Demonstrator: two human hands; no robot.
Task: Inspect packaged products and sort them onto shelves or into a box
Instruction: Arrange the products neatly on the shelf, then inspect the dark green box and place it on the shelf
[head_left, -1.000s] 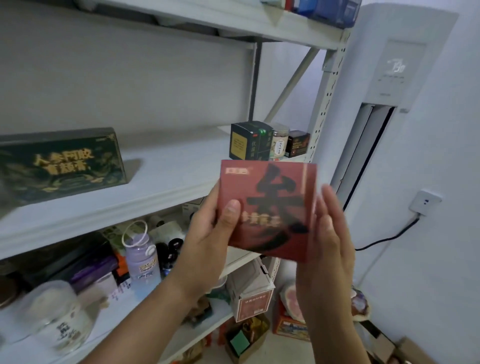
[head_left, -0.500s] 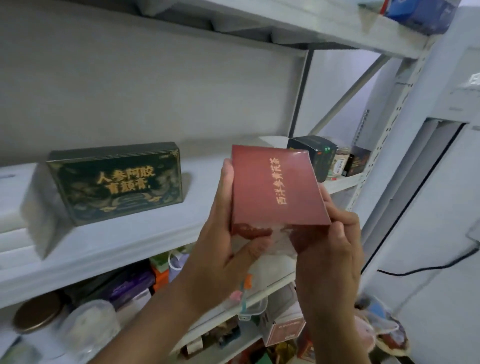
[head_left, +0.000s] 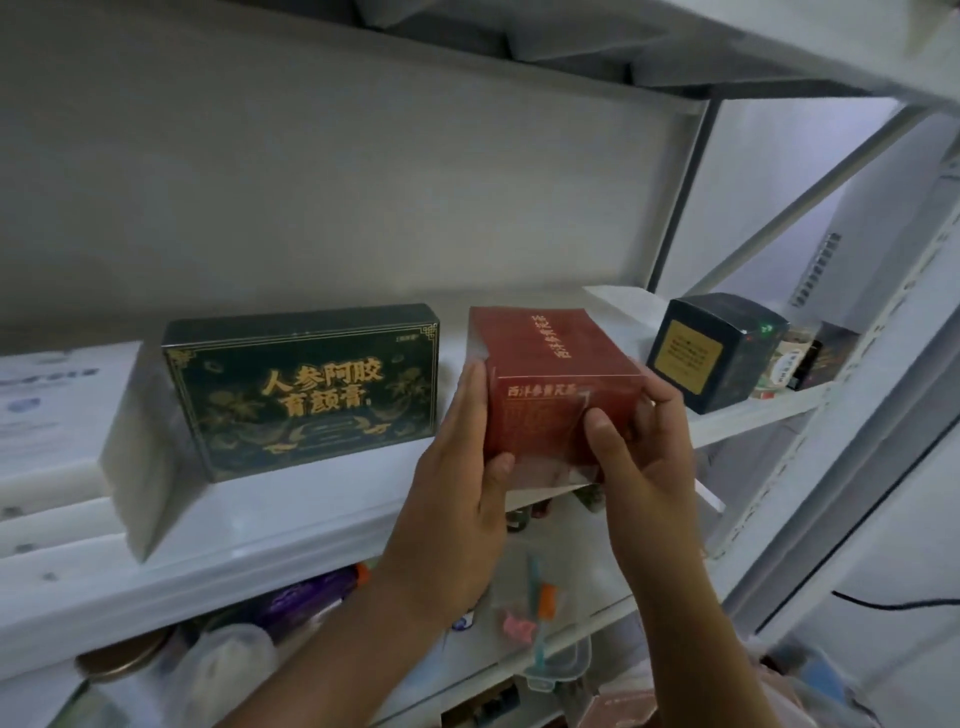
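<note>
A dark red box (head_left: 540, 374) with gold lettering lies flat over the front part of the white shelf (head_left: 311, 519), wrapped in clear film. My left hand (head_left: 457, 488) grips its left side, fingers along the edge and thumb under the front. My right hand (head_left: 639, 441) holds its right front corner, thumb pressed on the front face. Whether the box's base touches the shelf is hidden by my hands. A dark green box with gold characters (head_left: 301, 387) stands upright just to the left.
A dark cube box with a gold label (head_left: 711, 351) and small jars (head_left: 789, 364) stand at the shelf's right end. White boxes (head_left: 67, 415) sit at the left. The lower shelf holds bottles, a purple pack (head_left: 306, 603) and a clear container (head_left: 550, 613). Metal uprights (head_left: 680, 192) frame the right side.
The red box has gone from upright in front of me to flat, and both hands have carried it forward and up to the shelf beside the green box. The view has swung left.
</note>
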